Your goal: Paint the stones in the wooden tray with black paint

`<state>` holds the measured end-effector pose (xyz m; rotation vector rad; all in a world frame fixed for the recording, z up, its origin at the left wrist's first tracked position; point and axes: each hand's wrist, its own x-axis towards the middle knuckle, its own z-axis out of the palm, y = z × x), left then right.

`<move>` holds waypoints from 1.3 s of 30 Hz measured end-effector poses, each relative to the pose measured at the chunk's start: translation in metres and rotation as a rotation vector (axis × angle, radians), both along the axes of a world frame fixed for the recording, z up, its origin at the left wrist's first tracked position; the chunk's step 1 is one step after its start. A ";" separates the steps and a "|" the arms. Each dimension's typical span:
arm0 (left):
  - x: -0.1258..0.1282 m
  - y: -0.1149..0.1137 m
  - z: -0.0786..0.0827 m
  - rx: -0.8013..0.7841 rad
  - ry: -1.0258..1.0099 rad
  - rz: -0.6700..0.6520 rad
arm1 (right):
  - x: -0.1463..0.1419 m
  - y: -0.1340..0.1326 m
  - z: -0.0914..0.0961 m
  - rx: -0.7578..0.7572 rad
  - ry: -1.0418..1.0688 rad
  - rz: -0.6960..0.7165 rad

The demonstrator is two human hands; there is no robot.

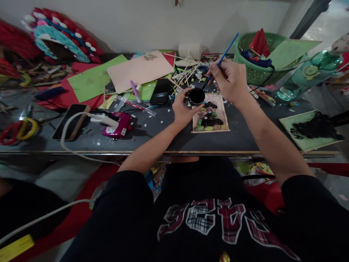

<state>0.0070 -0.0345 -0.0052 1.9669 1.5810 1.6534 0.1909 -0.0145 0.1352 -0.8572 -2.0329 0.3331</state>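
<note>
My left hand [184, 107] is closed around a small round pot of black paint [196, 96], held above the table. In my right hand [230, 78] is a thin blue paintbrush [225, 51], pinched near its middle; its lower end points down at the pot's far rim. Whether the bristles touch the paint I cannot tell. Just below the pot lies a small stick-framed panel [226, 114] covered with painted pebbles [209, 118] in black, green and brownish tones. The pot and my left hand hide its upper left part.
A purple power adapter [116, 125] with a white cable, a phone [71, 122] and scissors [20, 131] lie to the left. Paper sheets [140, 71] and loose sticks [188, 72] cover the back. At right are a green basket [253, 71], a bottle [308, 78] and another framed panel [305, 142].
</note>
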 end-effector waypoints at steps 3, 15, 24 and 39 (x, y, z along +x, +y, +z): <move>0.001 -0.001 0.000 0.009 -0.006 0.001 | 0.001 0.004 -0.005 -0.013 0.209 0.045; 0.001 -0.001 0.001 0.007 -0.023 -0.020 | 0.002 0.011 -0.030 -0.034 0.129 -0.079; 0.001 0.002 0.000 0.054 0.075 0.059 | -0.003 0.000 -0.026 0.168 -0.532 -0.179; 0.004 0.000 0.001 0.100 0.077 0.028 | 0.000 -0.012 -0.004 0.244 -0.737 -0.172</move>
